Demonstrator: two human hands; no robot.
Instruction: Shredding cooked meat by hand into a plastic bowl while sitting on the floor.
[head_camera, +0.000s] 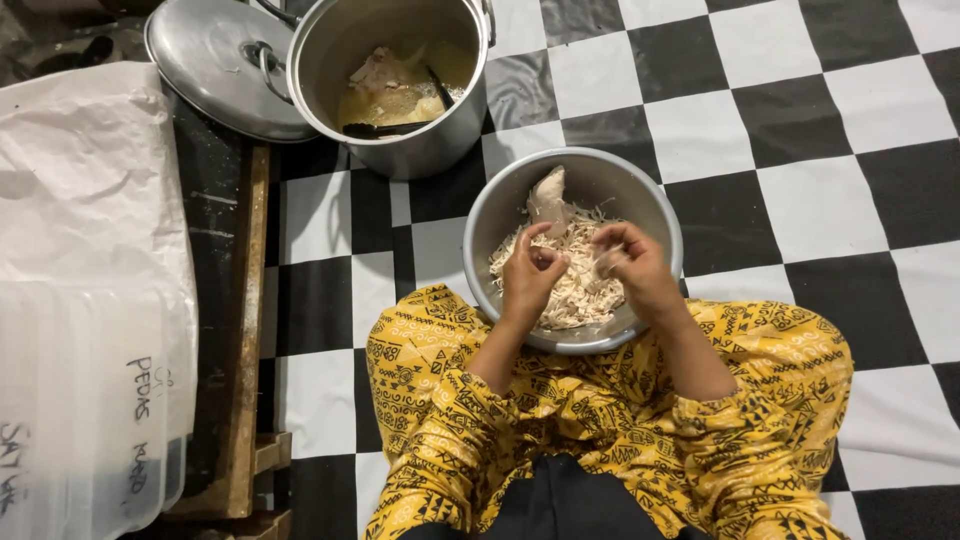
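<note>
Shredded chicken (565, 275) fills the metal bowl (655, 215) on the checkered floor (800, 120), right at the person's knees. Stuff looks soft, stringy and a bit greasy, so it probably tears easily if pinched along the grain. Left hand (528, 280) and right hand (632, 265) are each pinching strands over the pile. One whole piece (548, 198) rests at the far rim. Pot (400, 80) and lid (215, 60) sit beyond.

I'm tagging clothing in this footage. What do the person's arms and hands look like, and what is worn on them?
Both the left hand and the right hand are bare: no gloves, rings or watch show. The forearms are uncovered too, with no sleeves in view. The only clothing near them is a yellow garment with a black pattern, spread over the lap.
</note>
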